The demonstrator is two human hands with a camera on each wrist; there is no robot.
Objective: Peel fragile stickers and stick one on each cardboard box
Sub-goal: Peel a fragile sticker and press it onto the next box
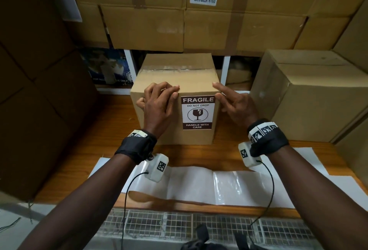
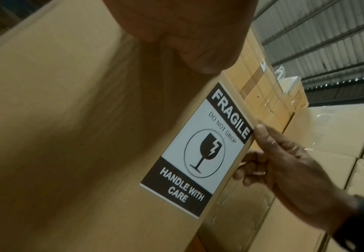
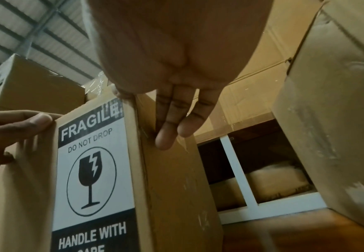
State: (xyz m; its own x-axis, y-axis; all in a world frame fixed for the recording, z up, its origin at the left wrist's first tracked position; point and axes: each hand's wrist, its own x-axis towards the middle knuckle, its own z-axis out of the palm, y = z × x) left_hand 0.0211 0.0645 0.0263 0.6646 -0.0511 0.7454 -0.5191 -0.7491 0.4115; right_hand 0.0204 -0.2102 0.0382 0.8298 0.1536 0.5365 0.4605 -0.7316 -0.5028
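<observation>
A small cardboard box (image 1: 175, 74) stands on the wooden table (image 1: 95, 142), taped shut on top. A white and brown FRAGILE sticker (image 1: 198, 113) lies flat on the right part of its front face. My left hand (image 1: 171, 92) holds the box's top front edge, fingers curled over the top and thumb (image 3: 36, 122) pressing the front beside the sticker's upper left corner. My right hand (image 1: 218, 90) is at the box's top right corner. Its straight fingers (image 3: 168, 129) lie along the right side and its thumb touches the sticker's upper right corner.
A strip of empty white sticker backing (image 1: 199, 184) lies across the table near me. A larger cardboard box (image 1: 308, 100) stands close on the right. Stacked boxes (image 1: 149, 26) fill the back, dark boxes (image 1: 39, 90) wall the left. A wire mesh (image 1: 159, 223) runs below the table's front edge.
</observation>
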